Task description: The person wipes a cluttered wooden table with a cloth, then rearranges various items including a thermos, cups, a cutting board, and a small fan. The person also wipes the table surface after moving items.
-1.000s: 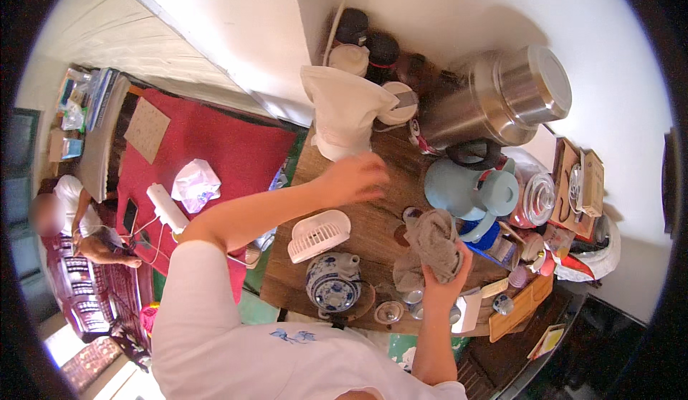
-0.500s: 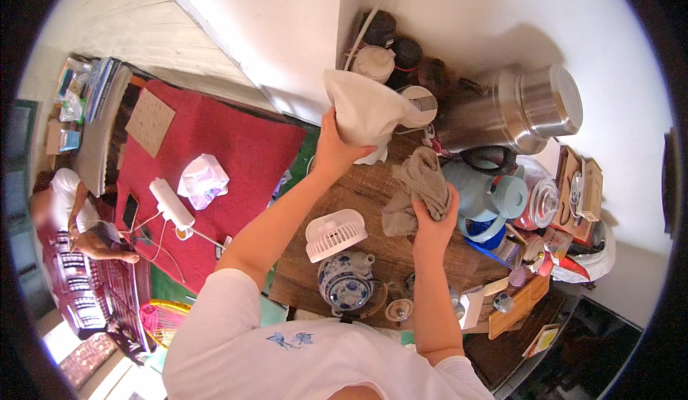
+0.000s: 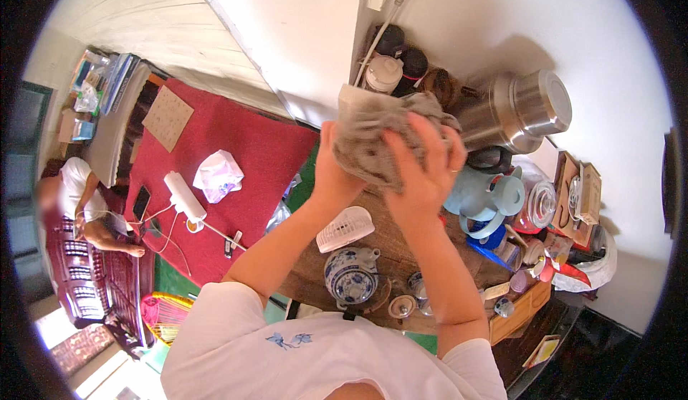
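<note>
While the left hand (image 3: 335,176) grips the pale object (image 3: 349,104), its fingertips hidden, the right hand (image 3: 417,188) curls spread fingers over the grey cloth (image 3: 369,145), bunched against that object. Both items are toward the far side of the wooden table (image 3: 390,251), left of the steel flask (image 3: 512,113); base contact cannot be determined. Uneven pressure through the cloth could twist the object loose. A lowered forearm could strike the teapot (image 3: 350,278).
</note>
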`<state>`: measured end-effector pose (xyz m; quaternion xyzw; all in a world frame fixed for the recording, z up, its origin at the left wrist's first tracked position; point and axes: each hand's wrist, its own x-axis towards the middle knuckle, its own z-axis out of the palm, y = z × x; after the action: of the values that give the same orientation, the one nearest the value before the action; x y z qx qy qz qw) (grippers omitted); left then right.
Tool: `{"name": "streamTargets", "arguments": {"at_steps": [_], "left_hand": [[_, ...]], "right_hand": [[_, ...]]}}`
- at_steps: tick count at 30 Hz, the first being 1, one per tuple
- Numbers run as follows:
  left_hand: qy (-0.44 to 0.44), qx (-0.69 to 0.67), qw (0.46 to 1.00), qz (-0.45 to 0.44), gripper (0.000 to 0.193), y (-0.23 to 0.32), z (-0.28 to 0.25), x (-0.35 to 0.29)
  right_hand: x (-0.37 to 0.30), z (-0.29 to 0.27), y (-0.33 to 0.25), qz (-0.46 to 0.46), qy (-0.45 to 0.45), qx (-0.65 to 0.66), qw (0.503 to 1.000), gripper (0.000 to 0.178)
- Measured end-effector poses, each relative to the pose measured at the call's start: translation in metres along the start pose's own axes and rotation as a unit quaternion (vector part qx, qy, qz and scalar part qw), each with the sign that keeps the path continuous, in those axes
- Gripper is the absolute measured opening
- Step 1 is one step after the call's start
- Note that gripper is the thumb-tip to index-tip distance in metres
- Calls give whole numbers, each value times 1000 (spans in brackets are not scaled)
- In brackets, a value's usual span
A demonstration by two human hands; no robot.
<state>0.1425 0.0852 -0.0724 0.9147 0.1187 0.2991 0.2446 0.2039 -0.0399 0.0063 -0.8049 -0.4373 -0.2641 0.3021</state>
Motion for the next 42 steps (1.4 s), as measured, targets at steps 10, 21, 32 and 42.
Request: {"name": "streamTargets", "arguments": {"at_steps": [10,21,32,42], "left_hand": [[-1,-91,995,28,59,15,-2,-17],[-32,-270,959,-79,74,-8,-58,-39],[-55,-386,910,144,53,17,-77,-47],[-60,-422,903,-51,45,1,-77,-61]], "right_hand": [[16,-36,-39,76,-5,88,993,42],[-78,-90,23,355,117,320,871,37],[-25,-66,-6,243,-176,334,894,42],[-53,-49,-31,155,-44,296,942,39]]}}
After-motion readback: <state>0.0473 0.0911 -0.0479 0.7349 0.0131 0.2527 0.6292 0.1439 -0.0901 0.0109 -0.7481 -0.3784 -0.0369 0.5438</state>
